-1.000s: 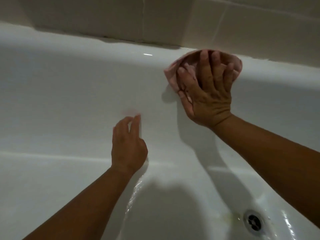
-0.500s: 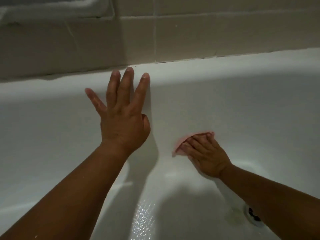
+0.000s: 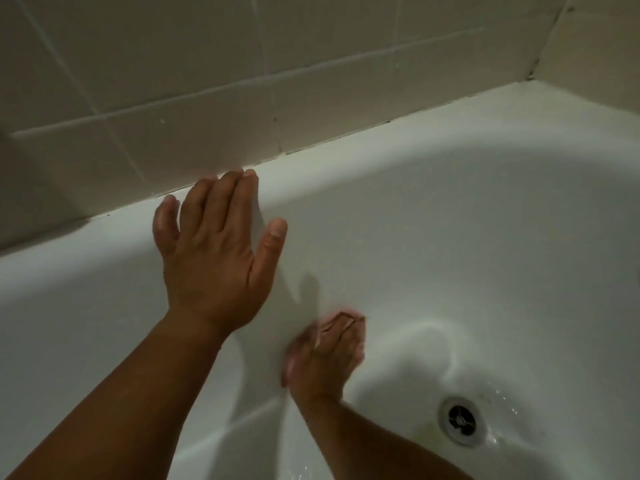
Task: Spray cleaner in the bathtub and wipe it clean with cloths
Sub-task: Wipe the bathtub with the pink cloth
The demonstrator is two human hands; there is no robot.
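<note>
The white bathtub [image 3: 450, 209] fills the view, its far rim meeting the tiled wall. My left hand [image 3: 214, 251] lies flat with fingers spread against the tub's far inner wall, fingertips up at the rim. Lower down, my right hand [image 3: 325, 355] presses a pink cloth [image 3: 346, 312] against the curve where the wall meets the tub floor. Only thin pink edges of the cloth show around the blurred fingers. No spray bottle is in view.
The metal drain [image 3: 460, 420] sits at the lower right on the wet tub floor, with water drops around it. Beige wall tiles [image 3: 242, 64] rise behind the rim, and a tiled corner stands at the upper right.
My right hand slid the pink cloth from the far rim down the wall to the tub's bottom curve. My left hand rose and spread flat near the rim. The view shifted right.
</note>
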